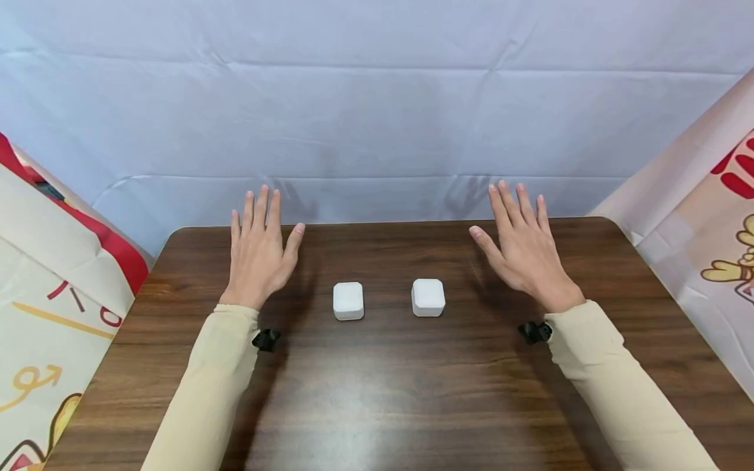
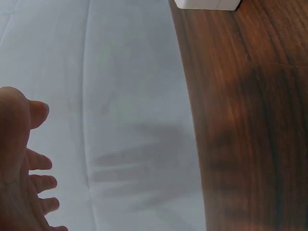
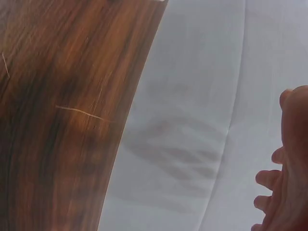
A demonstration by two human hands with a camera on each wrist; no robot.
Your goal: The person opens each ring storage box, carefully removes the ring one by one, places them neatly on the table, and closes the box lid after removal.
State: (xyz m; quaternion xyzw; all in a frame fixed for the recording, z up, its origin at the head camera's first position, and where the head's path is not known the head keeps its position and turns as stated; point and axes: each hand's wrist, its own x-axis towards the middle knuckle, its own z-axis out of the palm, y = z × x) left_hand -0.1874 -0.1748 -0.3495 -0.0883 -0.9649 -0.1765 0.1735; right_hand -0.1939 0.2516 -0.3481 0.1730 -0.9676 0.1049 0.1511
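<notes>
Two small white blocks with rounded corners rest side by side on the wooden table, a hand's width or so apart. To the left of the left block (image 1: 348, 301) is my left hand (image 1: 256, 261), fingers straight and thumb out, holding nothing. My right hand (image 1: 524, 255) is spread in the same way to the right of the right block (image 1: 428, 297), also with nothing in it. Both hands appear raised above the far part of the table, casting shadows. Part of a white block (image 2: 208, 4) shows at the top of the left wrist view.
The dark wooden table (image 1: 377, 379) has its far edge just beyond the blocks. Behind it hangs a pale creased cloth (image 1: 377, 118). Printed cloths with drawings flank the table at left (image 1: 59, 314) and right (image 1: 707, 229). Each wrist wears a small black camera.
</notes>
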